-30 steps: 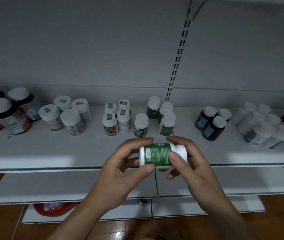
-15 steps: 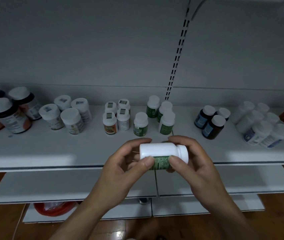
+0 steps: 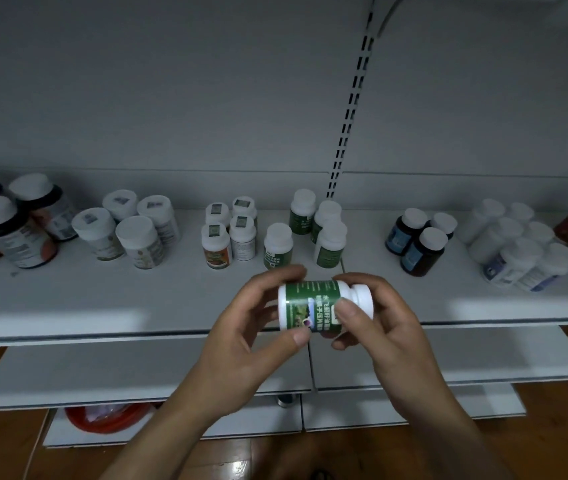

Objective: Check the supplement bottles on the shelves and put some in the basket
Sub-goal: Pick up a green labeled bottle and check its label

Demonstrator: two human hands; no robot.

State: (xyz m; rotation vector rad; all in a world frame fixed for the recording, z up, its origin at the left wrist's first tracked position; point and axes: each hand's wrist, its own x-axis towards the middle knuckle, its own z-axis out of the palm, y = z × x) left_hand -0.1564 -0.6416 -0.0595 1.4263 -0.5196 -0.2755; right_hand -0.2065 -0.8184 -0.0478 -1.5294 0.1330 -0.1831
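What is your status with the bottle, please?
Left hand and right hand both grip the bottle. It lies sideways, cap to the right, green label up, off the shelf. Nothing blocking.

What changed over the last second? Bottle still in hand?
The bottle was rolled about its long axis: the label's print side faced up, then a mostly white side, now its picture side. The left hand and right hand kept their hold, with the cap still to the right. The shelf bottles are unmoved.
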